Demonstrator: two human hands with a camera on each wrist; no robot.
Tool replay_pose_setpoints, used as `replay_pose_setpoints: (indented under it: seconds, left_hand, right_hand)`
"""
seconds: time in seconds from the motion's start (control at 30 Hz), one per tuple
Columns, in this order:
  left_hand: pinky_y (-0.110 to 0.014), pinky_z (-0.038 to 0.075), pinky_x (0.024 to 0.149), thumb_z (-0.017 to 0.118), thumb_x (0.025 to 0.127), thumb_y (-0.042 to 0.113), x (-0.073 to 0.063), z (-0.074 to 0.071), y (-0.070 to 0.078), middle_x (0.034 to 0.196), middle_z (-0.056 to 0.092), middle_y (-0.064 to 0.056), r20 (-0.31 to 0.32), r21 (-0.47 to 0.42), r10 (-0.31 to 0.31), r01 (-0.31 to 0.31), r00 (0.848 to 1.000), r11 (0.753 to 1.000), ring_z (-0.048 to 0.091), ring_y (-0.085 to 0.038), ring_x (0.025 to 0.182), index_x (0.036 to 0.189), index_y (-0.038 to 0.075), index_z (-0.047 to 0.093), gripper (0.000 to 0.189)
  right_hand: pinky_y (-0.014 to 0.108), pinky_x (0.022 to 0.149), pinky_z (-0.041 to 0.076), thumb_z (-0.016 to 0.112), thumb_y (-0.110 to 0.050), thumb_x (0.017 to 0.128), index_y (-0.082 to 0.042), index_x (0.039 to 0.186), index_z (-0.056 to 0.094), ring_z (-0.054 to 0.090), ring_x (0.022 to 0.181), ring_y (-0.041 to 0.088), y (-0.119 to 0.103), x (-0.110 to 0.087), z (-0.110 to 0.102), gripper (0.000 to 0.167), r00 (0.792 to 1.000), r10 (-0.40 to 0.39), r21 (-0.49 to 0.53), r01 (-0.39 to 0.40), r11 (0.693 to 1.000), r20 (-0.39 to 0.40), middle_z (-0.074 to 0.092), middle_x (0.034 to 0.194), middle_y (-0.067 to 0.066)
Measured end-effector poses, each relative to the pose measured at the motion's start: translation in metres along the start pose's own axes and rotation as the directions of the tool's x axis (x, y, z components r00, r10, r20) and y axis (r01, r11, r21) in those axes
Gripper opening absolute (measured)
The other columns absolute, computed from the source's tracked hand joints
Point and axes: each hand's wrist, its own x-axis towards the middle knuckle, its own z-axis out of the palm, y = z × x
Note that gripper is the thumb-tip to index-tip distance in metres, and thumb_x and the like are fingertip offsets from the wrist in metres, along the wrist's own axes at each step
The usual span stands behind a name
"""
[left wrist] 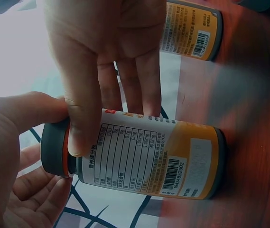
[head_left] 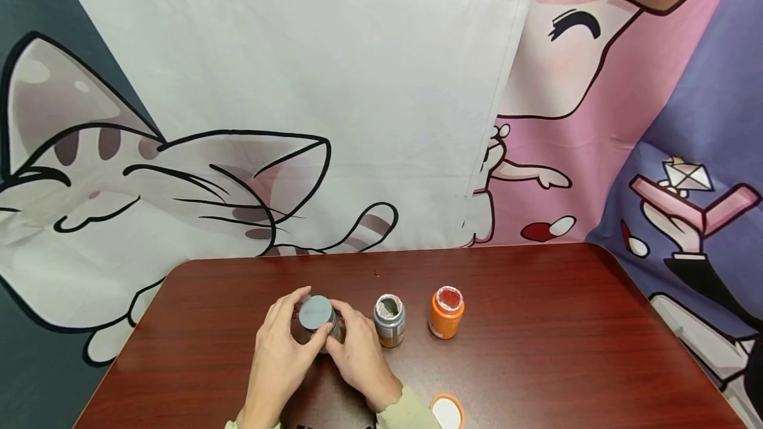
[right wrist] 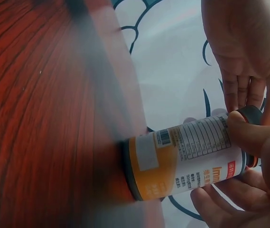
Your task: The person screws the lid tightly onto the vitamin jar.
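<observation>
Spill risk, folks

Left hand (head_left: 277,344) pinches the grey cap (head_left: 316,312), right hand (head_left: 360,351) grips the bottle (left wrist: 139,156) around the neck, just left of an open grey jar (head_left: 390,331). If that right grip slips, it could knock the jar over.

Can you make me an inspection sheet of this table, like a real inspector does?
Surface: reddish-brown table with visible wood grain.
Job's things: gripped bottle with a grey cap at its top; open grey bottle to its right; open orange bottle farther right.
Clutter: white disc with orange rim, perhaps a lid; small dark thing at the head view's bottom edge, too cut off to tell.
Hands: left hand and right hand both hold the gripped bottle around its cap and neck.
Cables: nothing seen.
Surroundings: cartoon-printed cloth behind the table.
</observation>
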Motion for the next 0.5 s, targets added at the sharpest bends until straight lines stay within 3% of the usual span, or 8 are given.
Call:
replay_pose_setpoints:
  seconds: [0.17,0.5]
  left_hand:
    - [-0.044,0.051,0.082,0.092,0.07,0.018,0.0003,0.0002,-0.0001,0.119,0.065,-0.006,-0.001,0.0,-0.003,0.003,1.0,1.0,0.06,-0.02,0.104,0.131,0.011,0.062,0.069]
    - [-0.046,0.051,0.081,0.093,0.07,0.017,0.0004,0.0001,0.0014,0.118,0.068,-0.005,-0.006,0.019,-0.008,0.008,1.0,1.0,0.063,-0.022,0.102,0.129,0.008,0.064,0.066]
  right_hand:
    - [0.032,0.085,0.054,0.074,-0.011,0.087,-0.007,0.129,0.065,0.067,0.104,0.016,0.0017,0.0013,-0.0009,0.043,0.999,-0.043,-0.016,0.043,0.999,0.008,0.071,0.115,0.007]
    - [0.03,0.084,0.055,0.082,-0.012,0.082,-0.008,0.126,0.066,0.068,0.103,0.015,0.0011,0.0037,-0.0008,0.047,0.999,-0.035,-0.035,0.035,0.999,0.01,0.072,0.113,0.005]
